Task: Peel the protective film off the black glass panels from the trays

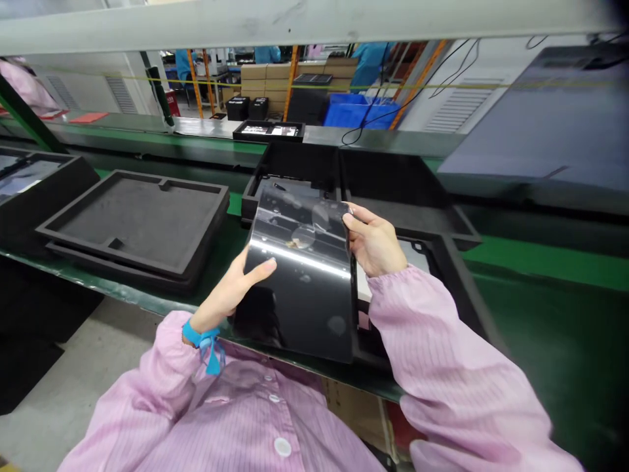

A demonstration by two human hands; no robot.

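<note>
A glossy black screen panel (299, 301), with bubbles or marks under what looks like clear film, is held tilted above the bench's front edge. My left hand (240, 288) grips its left edge, thumb on the face and fingers hidden behind. At the upper right corner, my right hand (373, 239) is closed, thumb and fingers pinching the corner; whether it also holds a film edge I cannot tell. Under and behind the panel lie black foam trays, one (449, 278) holding a pale flat part (415, 255), another (249, 204) with a grey part inside.
Stacked black foam trays (132, 223) stand at the left on the green bench (540, 295). Another foam tray (63, 177) with panels sits farther left. A black tray (268, 131) rests on the rear ledge. A hanging black cable (363, 124) and a white overhead beam (295, 19) cross the back.
</note>
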